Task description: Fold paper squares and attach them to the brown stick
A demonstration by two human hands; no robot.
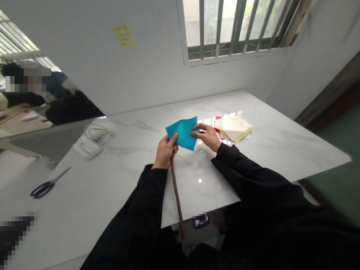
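A blue sheet of paper point(184, 131), slightly creased, is held up above the white marbled table. My left hand point(165, 152) pinches its lower left part, thumb on top. Under that same hand runs a thin brown stick point(176, 191), slanting down past the table's front edge; its upper end is hidden behind the hand and paper. My right hand point(206, 135) pinches the paper's right edge between thumb and fingers. To the right of this hand lies a stack of cream and yellow papers point(234, 127), with some red showing at its left side.
Black-handled scissors point(45, 188) lie on the table point(126, 195) at the left. Behind them sit a white box point(87, 148) and a coiled white cable point(98, 133). A barred window point(225, 30) and a yellow note point(123, 36) are on the wall. Another person point(62, 90) appears at far left.
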